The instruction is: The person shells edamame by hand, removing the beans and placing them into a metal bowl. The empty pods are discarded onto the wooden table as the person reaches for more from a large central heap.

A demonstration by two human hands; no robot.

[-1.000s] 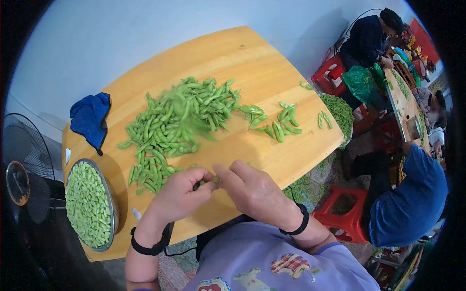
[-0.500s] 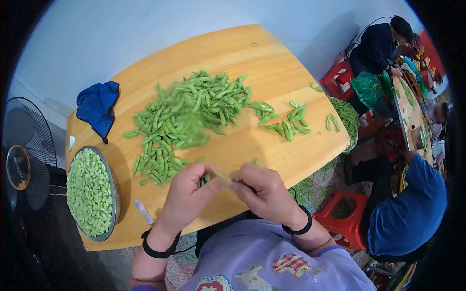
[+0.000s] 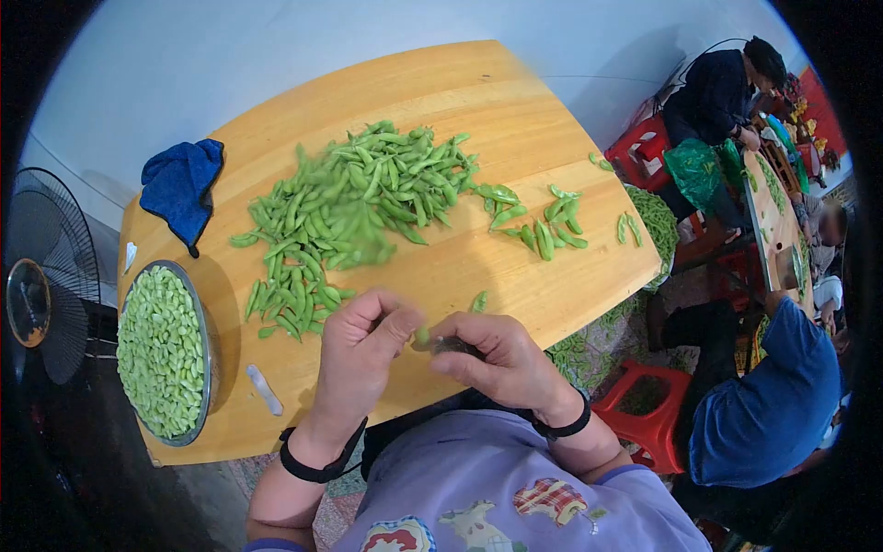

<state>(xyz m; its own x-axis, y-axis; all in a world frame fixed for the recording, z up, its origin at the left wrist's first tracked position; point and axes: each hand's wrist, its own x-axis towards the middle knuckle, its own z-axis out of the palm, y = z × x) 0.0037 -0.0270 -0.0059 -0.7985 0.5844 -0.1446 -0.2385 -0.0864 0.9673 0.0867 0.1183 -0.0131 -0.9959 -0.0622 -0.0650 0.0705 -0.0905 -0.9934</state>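
My left hand (image 3: 368, 342) is closed in a pinch above the table's near edge. A small green bean (image 3: 422, 335), slightly blurred, shows at its thumb tip, between the two hands. Facing it, my right hand (image 3: 497, 357) has curled fingers around something dark (image 3: 454, 346) that I cannot make out. Beyond the hands lies a heap of green soybean pods (image 3: 368, 193), partly blurred in the middle. One pod (image 3: 479, 301) rests alone just past my right hand. On the left, a metal bowl (image 3: 208, 354) is filled with shelled beans (image 3: 164, 350).
On the wooden table (image 3: 524, 101) are a blue cloth (image 3: 182, 189), a pale strip (image 3: 264, 390) and small groups of pods (image 3: 552, 228) to the right. A fan (image 3: 46, 285) stands left. Red stools (image 3: 648, 414) and people (image 3: 768, 396) at another table are on the right.
My hands have drawn slightly apart; the blurred green piece stretched between them is now a small bean by the left thumb. Something dark now shows in my right hand. The view has shifted slightly.
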